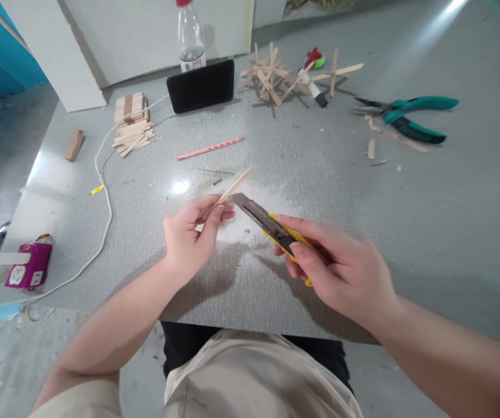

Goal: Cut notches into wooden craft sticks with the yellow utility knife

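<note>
My left grip (195, 229) is pinching a thin wooden stick (238, 182) between thumb and fingers; the stick is slanting away from the near edge of the counter (445, 232), its free end pointing far and to the right. My right grip (341, 270) is wrapping the yellow handle of a cutter knife (271, 225), whose blade (241, 201) is lying just beside the stick, close to my left fingertips; whether edge and wood are touching, I cannot tell. A red-patterned pencil (210, 148) is lying between this work and the far edge, and flat sticks (132, 137) are resting toward the far left corner.

Points of good practice, as I am judging them: the blade should be meeting the wood at a shallow angle, taking thin shavings; each stroke should be running outward along the free end; my left fingertips should be staying behind the edge, the pinch firm enough to prevent twisting.
</note>
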A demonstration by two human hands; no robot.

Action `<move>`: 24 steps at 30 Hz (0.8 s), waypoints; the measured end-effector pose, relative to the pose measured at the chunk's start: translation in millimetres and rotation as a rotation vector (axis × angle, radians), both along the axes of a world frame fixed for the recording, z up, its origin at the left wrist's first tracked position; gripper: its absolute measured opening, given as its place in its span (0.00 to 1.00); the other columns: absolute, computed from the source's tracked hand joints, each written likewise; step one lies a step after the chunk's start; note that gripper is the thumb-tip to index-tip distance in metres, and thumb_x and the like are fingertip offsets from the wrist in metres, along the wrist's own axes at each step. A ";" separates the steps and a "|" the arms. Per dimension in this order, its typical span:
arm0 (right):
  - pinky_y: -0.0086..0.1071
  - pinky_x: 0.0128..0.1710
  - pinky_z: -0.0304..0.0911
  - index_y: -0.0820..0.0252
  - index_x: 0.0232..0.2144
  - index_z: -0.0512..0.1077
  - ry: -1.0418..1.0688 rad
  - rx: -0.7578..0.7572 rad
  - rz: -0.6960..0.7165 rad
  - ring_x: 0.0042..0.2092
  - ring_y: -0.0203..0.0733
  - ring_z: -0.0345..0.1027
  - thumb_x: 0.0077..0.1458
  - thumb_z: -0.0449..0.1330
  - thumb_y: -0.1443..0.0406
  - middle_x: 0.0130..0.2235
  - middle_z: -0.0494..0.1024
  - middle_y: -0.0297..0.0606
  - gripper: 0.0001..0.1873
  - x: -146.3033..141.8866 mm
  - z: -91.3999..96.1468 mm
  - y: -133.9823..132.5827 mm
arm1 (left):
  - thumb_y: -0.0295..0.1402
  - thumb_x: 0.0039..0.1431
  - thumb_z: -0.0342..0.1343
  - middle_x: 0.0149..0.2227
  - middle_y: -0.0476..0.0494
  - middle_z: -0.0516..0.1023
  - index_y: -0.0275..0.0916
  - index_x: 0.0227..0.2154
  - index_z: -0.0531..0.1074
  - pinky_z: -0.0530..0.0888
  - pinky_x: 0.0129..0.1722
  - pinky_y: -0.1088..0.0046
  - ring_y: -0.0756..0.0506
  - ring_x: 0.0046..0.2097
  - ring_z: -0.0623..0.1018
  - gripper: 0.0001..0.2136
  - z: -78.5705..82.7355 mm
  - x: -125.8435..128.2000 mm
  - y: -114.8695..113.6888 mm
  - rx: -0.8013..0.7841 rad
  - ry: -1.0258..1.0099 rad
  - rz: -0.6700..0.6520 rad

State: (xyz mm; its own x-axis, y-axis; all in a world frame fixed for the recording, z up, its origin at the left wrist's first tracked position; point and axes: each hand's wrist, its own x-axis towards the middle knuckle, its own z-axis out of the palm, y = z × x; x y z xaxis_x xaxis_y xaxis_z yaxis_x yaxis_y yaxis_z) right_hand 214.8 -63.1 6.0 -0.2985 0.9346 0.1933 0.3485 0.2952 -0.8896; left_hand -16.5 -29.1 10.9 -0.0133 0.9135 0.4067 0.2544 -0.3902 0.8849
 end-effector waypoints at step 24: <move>0.25 0.20 0.67 0.48 0.58 0.73 0.482 -0.317 0.128 0.22 0.30 0.68 0.69 0.57 0.58 0.33 0.79 0.34 0.17 -9.5 -1.9 -3.3 | 0.21 0.63 0.59 0.40 0.46 0.87 0.42 0.44 0.78 0.82 0.35 0.80 0.49 0.36 0.86 0.11 6.2 -12.9 0.3 0.551 0.432 0.124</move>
